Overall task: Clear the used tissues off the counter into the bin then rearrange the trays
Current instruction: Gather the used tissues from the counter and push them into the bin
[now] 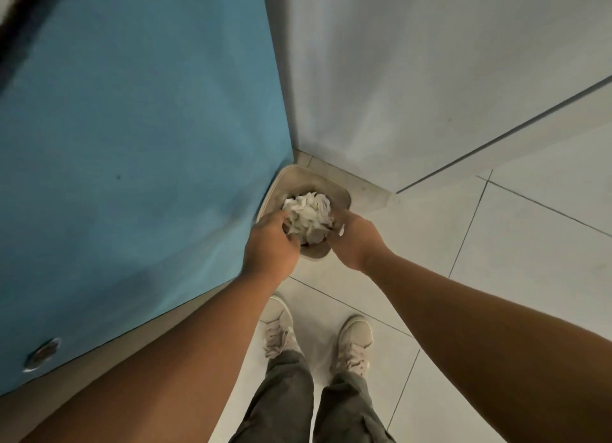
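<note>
Bare forearms reach down from either side, and the two hands meet directly above the bin [334, 186]. Between them sits a wad of tissues [309, 215], white, crumpled and ragged, bulging up over the bin's mouth. The left hand [270, 244] cups the wad's left side with its fingers curled into the paper; the right hand [356, 240] grasps the opposite side, fingers tucked under and mostly hidden, a scrap of white poking out by its thumb. Whether the wad already rests inside the bin is hard to tell.

Beige and smooth, the bin has a rounded-square rim. It stands on the floor, wedged in a corner: a matte blue panel [132, 144] presses close on the bin's left, and a pale wall [397, 78] rises just behind it. Glossy light floor tiles [530, 244] with thin dark joints spread open to the bin's right. Nearer than the bin stand two pale laced shoes [280, 323] under grey-green trousers [288, 393].
</note>
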`<control>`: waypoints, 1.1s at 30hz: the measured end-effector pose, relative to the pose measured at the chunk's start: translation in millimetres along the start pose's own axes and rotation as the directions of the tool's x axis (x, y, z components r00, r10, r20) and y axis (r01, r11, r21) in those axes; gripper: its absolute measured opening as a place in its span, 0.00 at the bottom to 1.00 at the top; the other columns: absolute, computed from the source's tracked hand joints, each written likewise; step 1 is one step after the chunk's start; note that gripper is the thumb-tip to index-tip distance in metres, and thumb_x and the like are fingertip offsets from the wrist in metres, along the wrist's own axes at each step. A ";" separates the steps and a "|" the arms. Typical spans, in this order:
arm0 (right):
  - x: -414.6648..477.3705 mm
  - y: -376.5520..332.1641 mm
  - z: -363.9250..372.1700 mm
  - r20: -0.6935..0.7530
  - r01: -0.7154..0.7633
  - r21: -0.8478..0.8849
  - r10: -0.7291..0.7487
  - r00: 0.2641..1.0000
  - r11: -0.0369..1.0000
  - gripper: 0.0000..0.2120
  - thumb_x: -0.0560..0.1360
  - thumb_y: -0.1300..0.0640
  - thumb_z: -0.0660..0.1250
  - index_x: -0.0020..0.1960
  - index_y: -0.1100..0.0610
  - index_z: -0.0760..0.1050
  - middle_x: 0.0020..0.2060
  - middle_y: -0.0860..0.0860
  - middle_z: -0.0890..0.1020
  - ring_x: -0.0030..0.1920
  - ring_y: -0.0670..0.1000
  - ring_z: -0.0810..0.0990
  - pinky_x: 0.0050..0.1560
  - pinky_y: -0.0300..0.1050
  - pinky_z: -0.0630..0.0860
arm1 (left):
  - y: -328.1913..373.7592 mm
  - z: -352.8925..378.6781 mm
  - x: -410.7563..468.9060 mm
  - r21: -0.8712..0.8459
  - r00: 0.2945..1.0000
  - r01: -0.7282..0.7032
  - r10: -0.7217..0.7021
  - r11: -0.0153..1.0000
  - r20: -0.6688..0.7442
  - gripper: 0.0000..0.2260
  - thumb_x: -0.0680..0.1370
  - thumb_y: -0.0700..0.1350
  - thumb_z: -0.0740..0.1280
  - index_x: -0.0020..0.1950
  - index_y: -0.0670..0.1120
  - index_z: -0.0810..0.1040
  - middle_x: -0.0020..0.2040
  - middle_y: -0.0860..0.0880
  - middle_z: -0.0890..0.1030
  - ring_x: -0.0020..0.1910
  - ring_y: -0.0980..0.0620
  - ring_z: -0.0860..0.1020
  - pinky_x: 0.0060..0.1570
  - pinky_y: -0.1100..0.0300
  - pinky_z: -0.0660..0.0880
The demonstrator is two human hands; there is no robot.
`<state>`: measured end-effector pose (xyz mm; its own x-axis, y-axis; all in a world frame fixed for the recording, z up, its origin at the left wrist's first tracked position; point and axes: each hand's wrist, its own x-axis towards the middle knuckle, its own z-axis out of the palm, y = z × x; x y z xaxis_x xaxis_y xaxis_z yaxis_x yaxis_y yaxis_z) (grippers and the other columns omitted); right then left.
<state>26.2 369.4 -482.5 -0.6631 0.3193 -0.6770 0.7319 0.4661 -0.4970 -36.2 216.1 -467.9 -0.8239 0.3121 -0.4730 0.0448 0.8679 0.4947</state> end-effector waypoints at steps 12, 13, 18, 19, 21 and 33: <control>-182.3 -115.3 -163.9 -0.271 0.347 -0.269 -0.417 0.868 0.898 0.21 0.77 0.55 0.63 0.69 0.54 0.72 0.69 0.52 0.74 0.70 0.53 0.68 0.70 0.45 0.63 | 142.7 -167.1 -113.5 0.171 0.939 -0.239 0.273 0.956 -0.212 0.20 0.78 0.49 0.64 0.70 0.47 0.72 0.67 0.48 0.75 0.67 0.45 0.70 0.65 0.49 0.71; -195.7 -125.8 -176.3 -0.289 0.374 -0.272 -0.445 0.847 0.887 0.21 0.77 0.55 0.63 0.70 0.54 0.72 0.69 0.52 0.73 0.71 0.53 0.67 0.71 0.44 0.62 | 153.3 -182.7 -123.9 0.161 0.934 -0.236 0.269 0.958 -0.234 0.21 0.79 0.49 0.64 0.71 0.47 0.72 0.69 0.47 0.74 0.69 0.46 0.69 0.67 0.50 0.70; -253.6 -180.4 -226.8 -0.365 0.520 -0.268 -0.585 0.724 0.811 0.20 0.78 0.54 0.65 0.69 0.54 0.73 0.69 0.52 0.73 0.71 0.51 0.67 0.71 0.43 0.61 | 199.8 -256.4 -173.5 0.129 0.870 -0.331 0.355 0.935 -0.341 0.21 0.80 0.49 0.63 0.73 0.47 0.70 0.70 0.49 0.73 0.70 0.49 0.68 0.68 0.53 0.68; -262.2 -190.5 -233.8 -0.371 0.548 -0.269 -0.610 0.700 0.792 0.20 0.78 0.55 0.65 0.69 0.55 0.73 0.69 0.52 0.73 0.71 0.51 0.67 0.71 0.42 0.61 | 206.1 -269.5 -181.9 0.132 0.854 -0.351 0.375 0.927 -0.362 0.21 0.80 0.49 0.63 0.73 0.47 0.70 0.70 0.49 0.73 0.70 0.49 0.69 0.68 0.54 0.68; -277.9 -211.3 -245.6 -0.374 0.597 -0.276 -0.656 0.655 0.753 0.20 0.78 0.55 0.65 0.69 0.55 0.73 0.68 0.53 0.74 0.71 0.52 0.68 0.70 0.41 0.60 | 214.3 -294.5 -197.9 0.130 0.822 -0.379 0.398 0.916 -0.408 0.20 0.80 0.49 0.63 0.72 0.46 0.70 0.69 0.48 0.74 0.68 0.49 0.70 0.67 0.55 0.68; -354.0 -333.6 -211.1 -0.215 0.819 -0.305 -0.873 0.438 0.486 0.18 0.77 0.57 0.65 0.68 0.55 0.74 0.68 0.51 0.73 0.71 0.50 0.68 0.71 0.40 0.60 | 153.3 -413.3 -293.3 0.129 0.656 -0.233 0.254 0.964 -0.710 0.18 0.81 0.49 0.64 0.70 0.49 0.73 0.68 0.52 0.74 0.68 0.52 0.69 0.64 0.62 0.67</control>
<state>-16.3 275.0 37.6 -0.9630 -0.0896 0.2541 -0.2352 0.7397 -0.6305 -21.2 97.9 48.0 -0.9309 0.1504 0.3329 0.3078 0.8138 0.4930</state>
